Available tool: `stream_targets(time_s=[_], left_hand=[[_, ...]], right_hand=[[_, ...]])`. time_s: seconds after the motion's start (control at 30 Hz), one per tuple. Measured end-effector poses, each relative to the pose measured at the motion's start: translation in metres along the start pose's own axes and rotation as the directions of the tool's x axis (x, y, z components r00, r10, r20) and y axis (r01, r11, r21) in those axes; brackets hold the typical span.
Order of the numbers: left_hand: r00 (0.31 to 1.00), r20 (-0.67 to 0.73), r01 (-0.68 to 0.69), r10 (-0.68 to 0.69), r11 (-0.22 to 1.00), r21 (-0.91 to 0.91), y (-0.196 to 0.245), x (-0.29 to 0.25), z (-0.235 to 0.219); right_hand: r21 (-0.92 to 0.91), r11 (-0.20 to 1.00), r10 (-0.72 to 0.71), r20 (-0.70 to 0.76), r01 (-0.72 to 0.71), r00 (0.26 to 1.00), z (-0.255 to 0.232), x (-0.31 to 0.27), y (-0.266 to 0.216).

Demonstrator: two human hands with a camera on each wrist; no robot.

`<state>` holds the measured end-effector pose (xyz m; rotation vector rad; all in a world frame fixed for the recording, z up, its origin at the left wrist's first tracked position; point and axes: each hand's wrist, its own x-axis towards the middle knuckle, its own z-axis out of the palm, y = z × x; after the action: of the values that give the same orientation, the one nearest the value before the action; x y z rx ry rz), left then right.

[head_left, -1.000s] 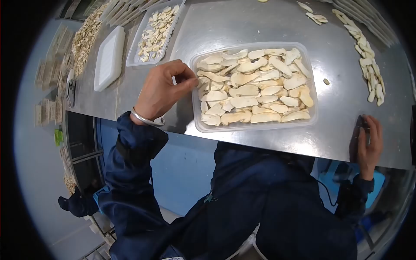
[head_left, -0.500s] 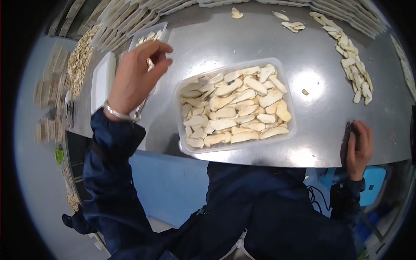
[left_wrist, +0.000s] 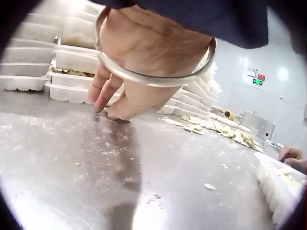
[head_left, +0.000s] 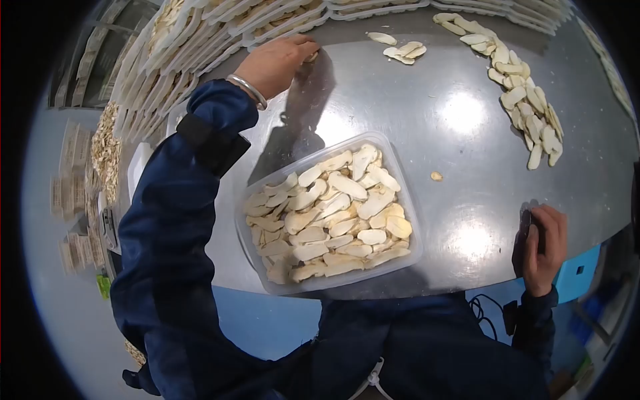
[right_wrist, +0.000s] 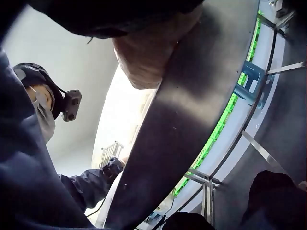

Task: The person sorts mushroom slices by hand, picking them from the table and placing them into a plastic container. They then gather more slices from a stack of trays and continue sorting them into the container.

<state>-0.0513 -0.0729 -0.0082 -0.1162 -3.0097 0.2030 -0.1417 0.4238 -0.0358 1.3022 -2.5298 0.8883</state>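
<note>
My left hand (head_left: 283,59) reaches across the steel table (head_left: 373,113) to its far side, close to the stacked trays (head_left: 220,27). Its fingertips (left_wrist: 101,106) point down and touch the tabletop by a pale mushroom slice (head_left: 311,57); the fingers look fairly straight. A clear plastic container (head_left: 330,215) full of sliced mushrooms sits near the front edge, under my left sleeve. My right hand (head_left: 543,248) grips the table's front edge at the right, fingers curled over the rim. From below, the right wrist view shows that hand (right_wrist: 144,52) against the edge (right_wrist: 192,120).
A long row of loose slices (head_left: 527,100) runs down the right side, and a few more (head_left: 401,51) lie at the back. One small bit (head_left: 437,176) lies right of the container. White trays (left_wrist: 72,57) stand stacked along the back and left.
My left hand left the container's rim, lifted and swung out to the far side by the stacked trays. The view shifted, so the container sits lower. My right hand stayed on the edge.
</note>
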Motion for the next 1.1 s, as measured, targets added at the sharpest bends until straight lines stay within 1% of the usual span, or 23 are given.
stream_targets(time_s=[0.1,0.13,0.23,0.27,0.37,0.4,0.5,0.53,0.63,0.67,0.7,0.73,0.77,0.8,0.83,0.87,0.9,0.97,1.07,1.1], left_hand=[[0.991,0.056,0.121,-0.125,0.991,0.065,-0.008,0.009,0.012],[0.997,0.002,0.083,-0.083,0.996,0.031,-0.012,0.009,0.013],[0.987,0.094,0.139,-0.134,0.989,-0.053,-0.020,0.007,0.011],[0.993,0.043,0.110,-0.106,0.990,-0.094,-0.019,0.003,0.010],[0.974,0.119,0.211,-0.195,0.967,-0.140,-0.022,-0.008,0.010],[0.974,0.060,0.228,-0.220,0.943,-0.241,-0.020,-0.011,0.010],[0.942,0.228,0.303,-0.248,0.919,-0.253,-0.020,-0.021,0.000],[0.949,0.168,0.309,-0.265,0.888,-0.340,-0.014,-0.028,-0.004],[0.923,0.149,0.385,-0.355,0.831,-0.402,0.002,-0.057,-0.025],[0.947,0.158,0.321,-0.280,0.810,-0.490,0.001,-0.076,-0.024],[0.932,0.211,0.357,-0.294,0.845,-0.397,0.019,-0.087,-0.048],[0.946,0.218,0.316,-0.238,0.824,-0.470,0.041,-0.100,-0.072],[0.923,0.256,0.381,-0.287,0.776,-0.503,0.058,-0.117,-0.081],[0.924,0.259,0.379,-0.282,0.767,-0.518,0.074,-0.135,-0.090],[0.913,0.293,0.407,-0.283,0.665,-0.627,0.086,-0.151,-0.092],[0.880,0.375,0.472,-0.291,0.627,-0.620,0.099,-0.162,-0.100],[0.871,0.393,0.490,-0.294,0.581,-0.650,0.109,-0.172,-0.101],[0.837,0.439,0.546,-0.326,0.535,-0.644,0.122,-0.185,-0.102],[0.822,0.457,0.569,-0.339,0.470,-0.674,0.131,-0.192,-0.092],[0.822,0.470,0.570,-0.323,0.496,-0.655,0.132,-0.191,-0.091]], right_hand=[[0.008,1.000,0.018,-0.005,-0.018,1.000,0.003,-0.002,0.001],[0.004,1.000,0.021,-0.004,-0.021,1.000,0.003,-0.003,0.001],[-0.006,1.000,0.013,0.014,-0.013,1.000,0.003,-0.002,0.002],[-0.012,1.000,0.008,0.019,-0.007,1.000,0.003,-0.003,0.003],[-0.028,1.000,0.007,0.027,-0.007,1.000,0.004,-0.006,0.006],[-0.039,0.999,0.008,0.023,-0.007,1.000,0.005,-0.007,0.007],[-0.041,0.999,0.004,0.013,-0.003,1.000,0.005,-0.008,0.008],[-0.046,0.999,-0.005,0.014,0.005,1.000,0.005,-0.007,0.008],[-0.050,0.999,-0.009,0.011,0.009,1.000,0.005,-0.008,0.006],[-0.048,0.999,-0.007,0.008,0.007,1.000,0.006,-0.008,0.006],[-0.051,0.999,-0.011,0.007,0.011,1.000,0.006,-0.008,0.006],[-0.055,0.998,-0.014,0.006,0.014,1.000,0.007,-0.009,0.006],[-0.059,0.998,-0.018,0.004,0.019,1.000,0.006,-0.009,0.007],[-0.065,0.998,-0.021,0.006,0.021,1.000,0.006,-0.009,0.007],[-0.071,0.997,-0.024,0.009,0.024,1.000,0.006,-0.009,0.007],[-0.077,0.997,-0.027,0.015,0.028,1.000,0.007,-0.009,0.006],[-0.069,0.997,-0.028,0.018,0.030,0.999,0.007,-0.008,0.007],[-0.055,0.998,-0.032,0.019,0.033,0.999,0.007,-0.008,0.007],[-0.083,0.995,-0.058,0.021,0.060,0.998,0.007,-0.007,0.006],[-0.082,0.995,-0.060,0.019,0.061,0.998,0.007,-0.007,0.005]])
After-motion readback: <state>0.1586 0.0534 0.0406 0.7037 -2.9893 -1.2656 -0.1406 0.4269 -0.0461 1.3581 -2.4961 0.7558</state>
